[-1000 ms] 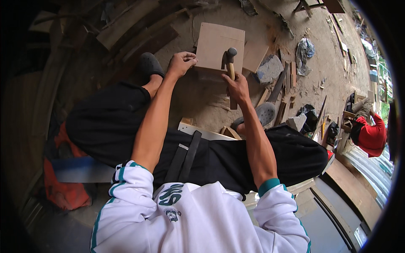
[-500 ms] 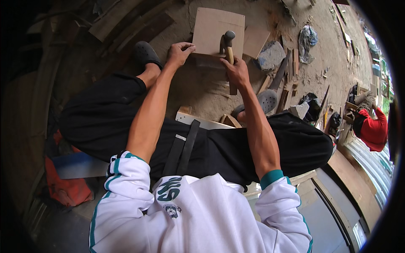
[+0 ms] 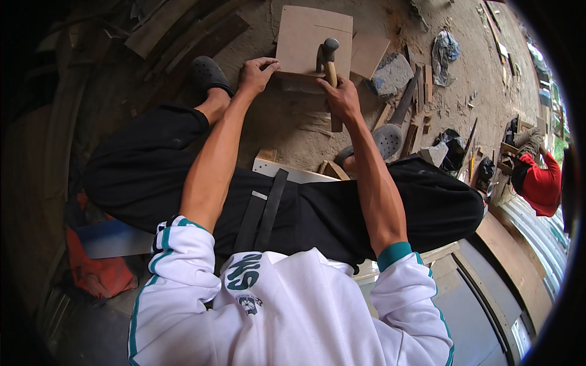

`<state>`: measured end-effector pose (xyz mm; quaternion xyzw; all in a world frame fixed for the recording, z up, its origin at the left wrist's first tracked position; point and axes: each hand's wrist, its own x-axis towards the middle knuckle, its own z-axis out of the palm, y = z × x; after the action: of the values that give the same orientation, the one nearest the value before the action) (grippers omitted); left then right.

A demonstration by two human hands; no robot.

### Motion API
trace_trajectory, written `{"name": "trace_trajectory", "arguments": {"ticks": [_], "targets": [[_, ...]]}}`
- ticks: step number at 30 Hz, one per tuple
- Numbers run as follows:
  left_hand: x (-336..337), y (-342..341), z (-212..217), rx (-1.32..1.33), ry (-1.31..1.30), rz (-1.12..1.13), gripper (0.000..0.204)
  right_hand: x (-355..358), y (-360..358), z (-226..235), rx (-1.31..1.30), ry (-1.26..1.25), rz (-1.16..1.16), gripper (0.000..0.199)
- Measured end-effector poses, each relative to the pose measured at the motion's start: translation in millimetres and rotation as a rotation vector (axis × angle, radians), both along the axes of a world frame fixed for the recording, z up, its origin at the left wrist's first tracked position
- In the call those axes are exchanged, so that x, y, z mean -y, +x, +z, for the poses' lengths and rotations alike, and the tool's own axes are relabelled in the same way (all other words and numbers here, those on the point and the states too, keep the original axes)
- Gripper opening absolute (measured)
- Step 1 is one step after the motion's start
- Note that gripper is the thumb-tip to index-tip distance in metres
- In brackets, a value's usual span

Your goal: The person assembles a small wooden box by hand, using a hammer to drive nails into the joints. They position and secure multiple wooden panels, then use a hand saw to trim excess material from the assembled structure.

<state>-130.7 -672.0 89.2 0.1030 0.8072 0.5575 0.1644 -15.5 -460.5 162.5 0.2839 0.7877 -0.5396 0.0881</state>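
While the left hand (image 3: 257, 72) pinches the flat tan board (image 3: 308, 36), the right hand (image 3: 342, 97) grips a wooden-handled hammer (image 3: 330, 61).

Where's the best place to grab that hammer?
Grip the wooden handle low down, away from the dark metal head, coming from the person's near side. The handle is long and points back toward them, and the right hand wraps it there.
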Motion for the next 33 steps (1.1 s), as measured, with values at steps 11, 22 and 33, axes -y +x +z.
{"name": "trace_trajectory", "arguments": {"ticks": [11,22,33], "targets": [[-0.4,0.6,2.0,-0.046,-0.042,0.003,0.023,-0.6,0.8,1.1,-0.011,0.009,0.018,0.036],[-2.2,2.7,2.0,-0.131,-0.122,0.003,0.023,1.1,0.2,4.8,0.000,0.026,0.019,0.038],[2.1,-2.7,-1.6,-0.341,-0.136,-0.098,0.018,0.3,0.1,0.5,-0.017,0.033,0.017,0.038]]}}
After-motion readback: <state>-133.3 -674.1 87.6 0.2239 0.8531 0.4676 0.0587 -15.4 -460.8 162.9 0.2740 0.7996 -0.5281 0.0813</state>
